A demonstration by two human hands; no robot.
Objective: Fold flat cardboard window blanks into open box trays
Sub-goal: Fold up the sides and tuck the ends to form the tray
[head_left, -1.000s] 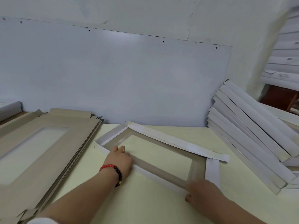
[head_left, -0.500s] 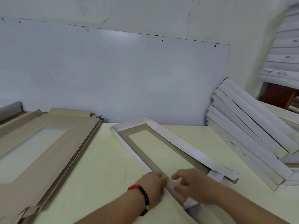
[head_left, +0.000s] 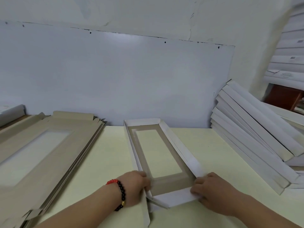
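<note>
A cardboard window blank [head_left: 171, 182], grey-brown inside and white outside, lies lengthwise on the pale yellow table [head_left: 105, 155], its long side walls and far end wall folded up. My left hand [head_left: 135, 185], with a red and black bead bracelet at the wrist, grips the near left corner of the blank. At the near right corner my right hand [head_left: 209, 188] pinches the white near end flap [head_left: 174, 197], which lies low and flat. A loose white corner tab sticks out below my left hand.
A stack of flat grey-brown blanks [head_left: 41, 150] covers the table's left side. Folded white trays [head_left: 256, 139] lean in a pile at the right. A pale board [head_left: 115, 76] stands against the wall behind. More white boxes [head_left: 291, 51] are stacked at the far right.
The blank has turned from slanting across the table to pointing straight away from me. Both hands moved from its long side to the two near corners.
</note>
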